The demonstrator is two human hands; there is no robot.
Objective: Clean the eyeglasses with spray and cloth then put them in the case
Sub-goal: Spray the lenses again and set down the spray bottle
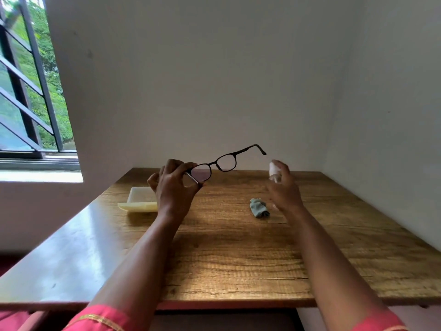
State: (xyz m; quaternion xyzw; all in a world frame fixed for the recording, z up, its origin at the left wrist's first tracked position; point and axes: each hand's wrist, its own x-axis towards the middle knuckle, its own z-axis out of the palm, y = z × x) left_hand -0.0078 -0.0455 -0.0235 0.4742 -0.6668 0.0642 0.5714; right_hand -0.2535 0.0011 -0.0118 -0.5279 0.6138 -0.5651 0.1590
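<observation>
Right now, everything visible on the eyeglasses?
The eyeglasses have a thin dark frame that looks plastic, with clear lenses. They are held in the air above the wooden table, tilted up to the right. The left hand pinches the left end; the right temple sticks out free. Nothing else touches them.

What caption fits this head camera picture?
Left hand holds eyeglasses up while right hand aims the spray bottle at them.
</observation>
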